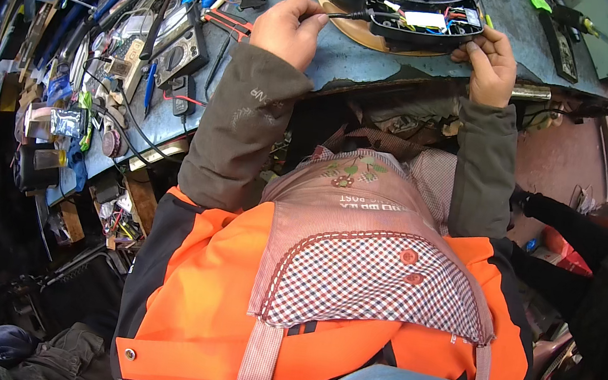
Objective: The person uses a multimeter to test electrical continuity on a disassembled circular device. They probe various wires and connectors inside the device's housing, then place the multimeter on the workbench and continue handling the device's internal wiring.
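Notably, a bench-repair moment, seen from above.

Left hand [289, 28]: closed in a pinch on a black cable [344, 15], thumb and fingers folded round it; held taut toward the casing, apparently to steer the lead at its entry point.

Right hand [487, 64]: curled against the right end of the casing, fingertips on its lower edge, thumb beside; seemingly bracing it against the pull from the other side.

Black plastic casing [415, 7]: open side up at the far edge of the workbench [353, 61], partly on a round wooden disc [346, 29]; exposes a white component and coloured wires within, so kept level and facing the wearer.

Multimeter [181, 44]: left of the hands, among pliers and loose leads; within reach, untouched.

Clothing: orange jacket and checked apron, filling the lower frame.
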`<state>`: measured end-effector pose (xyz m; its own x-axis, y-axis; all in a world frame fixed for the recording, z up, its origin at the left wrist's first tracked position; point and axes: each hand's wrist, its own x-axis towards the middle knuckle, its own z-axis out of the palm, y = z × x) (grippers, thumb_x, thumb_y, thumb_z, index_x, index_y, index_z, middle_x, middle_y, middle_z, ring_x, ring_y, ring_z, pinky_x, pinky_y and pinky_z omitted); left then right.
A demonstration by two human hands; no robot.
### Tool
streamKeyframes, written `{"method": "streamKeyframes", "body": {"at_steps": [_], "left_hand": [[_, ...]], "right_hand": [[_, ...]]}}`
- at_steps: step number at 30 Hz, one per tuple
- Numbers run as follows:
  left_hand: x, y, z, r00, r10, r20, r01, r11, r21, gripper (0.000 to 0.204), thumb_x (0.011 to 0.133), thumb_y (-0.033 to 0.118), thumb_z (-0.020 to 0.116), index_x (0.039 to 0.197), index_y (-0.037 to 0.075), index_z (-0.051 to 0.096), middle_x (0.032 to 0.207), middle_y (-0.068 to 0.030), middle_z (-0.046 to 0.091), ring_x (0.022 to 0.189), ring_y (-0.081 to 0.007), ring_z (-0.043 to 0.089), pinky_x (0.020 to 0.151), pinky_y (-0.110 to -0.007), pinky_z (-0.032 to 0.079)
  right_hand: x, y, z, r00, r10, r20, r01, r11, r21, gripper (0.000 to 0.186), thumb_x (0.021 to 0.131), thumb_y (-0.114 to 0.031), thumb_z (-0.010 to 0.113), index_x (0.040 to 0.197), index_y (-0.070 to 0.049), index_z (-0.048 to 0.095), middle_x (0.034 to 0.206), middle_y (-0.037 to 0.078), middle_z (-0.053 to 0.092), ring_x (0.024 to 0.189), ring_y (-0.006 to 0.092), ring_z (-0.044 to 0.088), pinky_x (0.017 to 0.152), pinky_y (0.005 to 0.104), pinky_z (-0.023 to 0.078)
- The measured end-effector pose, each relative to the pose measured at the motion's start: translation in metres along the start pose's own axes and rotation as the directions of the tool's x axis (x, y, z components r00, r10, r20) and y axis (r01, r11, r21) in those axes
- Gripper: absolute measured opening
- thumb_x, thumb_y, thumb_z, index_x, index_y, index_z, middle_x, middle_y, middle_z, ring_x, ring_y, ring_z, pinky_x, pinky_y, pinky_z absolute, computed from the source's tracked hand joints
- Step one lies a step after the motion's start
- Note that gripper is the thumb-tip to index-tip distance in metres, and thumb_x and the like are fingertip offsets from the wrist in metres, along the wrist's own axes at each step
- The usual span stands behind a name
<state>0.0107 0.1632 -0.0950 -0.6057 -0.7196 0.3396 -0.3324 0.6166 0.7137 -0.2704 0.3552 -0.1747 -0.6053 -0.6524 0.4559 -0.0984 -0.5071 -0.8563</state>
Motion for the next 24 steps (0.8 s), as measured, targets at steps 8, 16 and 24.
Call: {"method": "streamKeyframes", "body": {"at_steps": [8,16,24], "left_hand": [[0.002,-0.011,0.006,0.998,0.070,0.003,-0.070,0.998,-0.005,0.023,0.101,0.020,0.073,0.115,0.002,0.077,0.088,-0.0067,0.073,0.080,-0.0139,0.064,0.075,-0.032,0.053],[-0.046,0.015,0.012,0.823,0.489,-0.288,-0.400,0.860,0.317,0.016,0.087,0.009,0.078,0.102,0.011,0.077,0.084,-0.0072,0.066,0.076,-0.0316,0.064,0.073,-0.042,0.051],[-0.068,0.045,0.014,0.950,0.312,-0.013,-0.265,0.826,0.498,0.040,0.093,0.011,0.069,0.133,0.003,0.068,0.085,-0.0115,0.072,0.078,-0.0327,0.073,0.068,-0.044,0.057]], "right_hand": [[0.001,0.001,0.000,0.999,-0.028,0.016,0.028,1.000,0.000,0.034,0.102,0.007,0.057,0.137,0.009,0.054,0.107,0.016,0.072,0.088,0.0210,0.071,0.080,0.0356,0.062],[0.001,0.000,0.002,1.000,0.007,-0.005,-0.007,1.000,-0.004,0.033,0.102,0.008,0.057,0.135,0.009,0.054,0.107,0.016,0.072,0.088,0.0207,0.072,0.080,0.0355,0.062],[-0.002,-0.002,0.005,0.999,0.024,-0.029,-0.025,0.999,-0.027,0.033,0.101,0.007,0.055,0.134,0.007,0.053,0.104,0.014,0.070,0.087,0.0219,0.071,0.078,0.0379,0.062]]}}
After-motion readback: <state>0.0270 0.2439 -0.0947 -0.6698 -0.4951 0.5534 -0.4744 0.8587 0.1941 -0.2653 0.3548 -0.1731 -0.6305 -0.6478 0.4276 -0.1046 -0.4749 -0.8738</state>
